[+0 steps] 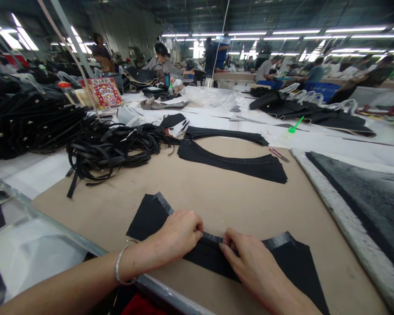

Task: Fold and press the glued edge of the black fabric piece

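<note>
Head view: near on the brown board [134,186], your left hand [179,232] and right hand [248,256], fingers nearly closed, pinched the curved far edge of the black fabric panel [213,260]. Edge-folding appeared under way; the next move called for pressing the fold rightward.

Along the smooth, matt tabletop's [118,214] near edge, the curved panel [213,259] looked like matt cloth; the bangle [117,267] was glossy metal, the strips [95,144] leathery.

No lettering can be read; the print on the red, multicoloured, rectangular package [105,92] is too small and blurred to decipher.
</note>
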A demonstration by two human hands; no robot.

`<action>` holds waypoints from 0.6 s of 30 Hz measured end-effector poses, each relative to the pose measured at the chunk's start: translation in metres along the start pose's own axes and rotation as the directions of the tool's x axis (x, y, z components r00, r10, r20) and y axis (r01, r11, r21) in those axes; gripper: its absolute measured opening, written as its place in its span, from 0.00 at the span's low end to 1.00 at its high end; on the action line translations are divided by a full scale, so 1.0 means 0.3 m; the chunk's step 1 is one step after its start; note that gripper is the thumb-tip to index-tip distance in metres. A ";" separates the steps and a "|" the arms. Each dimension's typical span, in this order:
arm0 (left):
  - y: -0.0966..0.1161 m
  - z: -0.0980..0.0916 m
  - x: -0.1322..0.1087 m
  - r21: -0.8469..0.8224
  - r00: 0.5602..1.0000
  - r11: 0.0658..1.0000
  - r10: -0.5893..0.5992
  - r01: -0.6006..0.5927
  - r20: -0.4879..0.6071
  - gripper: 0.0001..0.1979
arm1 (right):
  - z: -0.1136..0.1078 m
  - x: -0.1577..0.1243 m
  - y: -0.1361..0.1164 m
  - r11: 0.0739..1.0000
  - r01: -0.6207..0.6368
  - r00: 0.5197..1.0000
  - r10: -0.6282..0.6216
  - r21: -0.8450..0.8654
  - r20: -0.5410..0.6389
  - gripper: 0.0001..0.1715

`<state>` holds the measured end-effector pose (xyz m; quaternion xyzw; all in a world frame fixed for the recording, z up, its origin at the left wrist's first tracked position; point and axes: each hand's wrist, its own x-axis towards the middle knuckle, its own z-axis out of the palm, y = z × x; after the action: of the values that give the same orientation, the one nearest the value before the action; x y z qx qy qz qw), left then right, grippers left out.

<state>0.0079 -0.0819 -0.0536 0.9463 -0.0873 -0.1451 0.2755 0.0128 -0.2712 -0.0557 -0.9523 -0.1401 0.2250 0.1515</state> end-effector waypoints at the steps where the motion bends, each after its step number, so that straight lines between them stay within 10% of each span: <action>1: -0.001 0.002 0.001 0.005 1.000 1.000 0.001 -0.001 -0.006 0.12 | 0.001 0.001 -0.001 1.000 -0.004 1.000 0.004 -0.004 0.002 0.08; 18: 0.011 0.018 0.000 0.057 0.999 0.997 -0.049 0.049 -0.008 0.11 | 0.004 0.000 -0.010 0.999 -0.005 1.000 0.006 -0.052 0.008 0.09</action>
<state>0.0060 -0.0874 -0.0563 0.9560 -0.0672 -0.1463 0.2451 0.0116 -0.2682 -0.0556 -0.9554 -0.1438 0.2255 0.1255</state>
